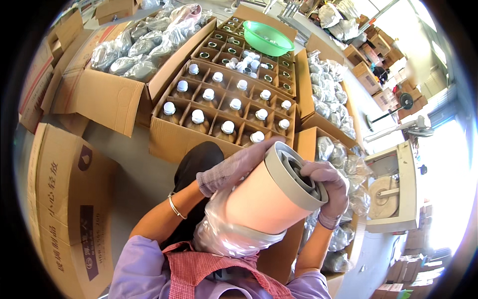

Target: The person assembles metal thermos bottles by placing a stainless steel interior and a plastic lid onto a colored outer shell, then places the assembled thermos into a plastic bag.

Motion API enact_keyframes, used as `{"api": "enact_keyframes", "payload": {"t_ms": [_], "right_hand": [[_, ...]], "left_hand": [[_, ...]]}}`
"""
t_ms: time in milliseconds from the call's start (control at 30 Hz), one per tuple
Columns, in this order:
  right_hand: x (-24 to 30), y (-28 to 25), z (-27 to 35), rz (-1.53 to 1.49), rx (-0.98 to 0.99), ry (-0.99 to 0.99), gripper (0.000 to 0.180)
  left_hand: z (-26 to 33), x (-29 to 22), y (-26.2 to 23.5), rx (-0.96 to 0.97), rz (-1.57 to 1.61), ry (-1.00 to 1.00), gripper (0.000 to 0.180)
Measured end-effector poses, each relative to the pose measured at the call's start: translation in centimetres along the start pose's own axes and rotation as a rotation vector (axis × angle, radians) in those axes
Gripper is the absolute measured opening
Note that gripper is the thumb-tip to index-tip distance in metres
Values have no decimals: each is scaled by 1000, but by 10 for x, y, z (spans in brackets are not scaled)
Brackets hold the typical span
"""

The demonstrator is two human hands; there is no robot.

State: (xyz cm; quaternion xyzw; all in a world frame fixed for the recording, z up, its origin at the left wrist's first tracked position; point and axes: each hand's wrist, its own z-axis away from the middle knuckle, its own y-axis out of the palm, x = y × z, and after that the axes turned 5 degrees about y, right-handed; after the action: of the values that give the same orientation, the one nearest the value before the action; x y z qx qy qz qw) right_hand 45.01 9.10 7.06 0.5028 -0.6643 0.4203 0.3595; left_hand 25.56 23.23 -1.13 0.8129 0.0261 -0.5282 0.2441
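A pink cylinder (264,197) with a grey rim (284,182) is tilted in front of my chest, its open end up and away from me. Dark grey curved parts (298,167) show inside that opening. Clear plastic wrap (226,234) is bunched around the cylinder's lower end. My left hand (241,164), in a pale purple glove, is closed against its left side near the rim; its fingertips are partly hidden. My gloved right hand (329,187) grips the rim from the right, fingers curled over the opening's edge.
Ahead stands a divided carton (167,130) of bottles with white caps (235,104). Behind it are loose white caps (246,65) and a green basin (279,51). Cartons with plastic-wrapped items (142,50) flank it. A closed carton (74,199) stands at left.
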Motion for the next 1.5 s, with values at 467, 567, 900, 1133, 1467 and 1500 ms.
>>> {"api": "enact_keyframes", "payload": {"t_ms": [467,567,900,1133,1467,1500], "right_hand": [[36,81,-39,679,-3,202,30],[15,72,-31,541,-59,181,23],[-44,40,-30,214,-4,-107,76],[-47,38,-37,328,-51,78,68],[13,93,-42,641,-178,237,22],[26,103,-45,749,-197,269,14]], "left_hand": [[-52,31,-39,114,773,-39,57],[-51,60,-38,71,930,-7,47],[0,0,-25,-295,-115,112,69],[-8,-49,-29,-194,-600,432,39],[4,-28,-33,-135,-407,450,26],[-1,-23,-35,-121,-370,491,36]]}}
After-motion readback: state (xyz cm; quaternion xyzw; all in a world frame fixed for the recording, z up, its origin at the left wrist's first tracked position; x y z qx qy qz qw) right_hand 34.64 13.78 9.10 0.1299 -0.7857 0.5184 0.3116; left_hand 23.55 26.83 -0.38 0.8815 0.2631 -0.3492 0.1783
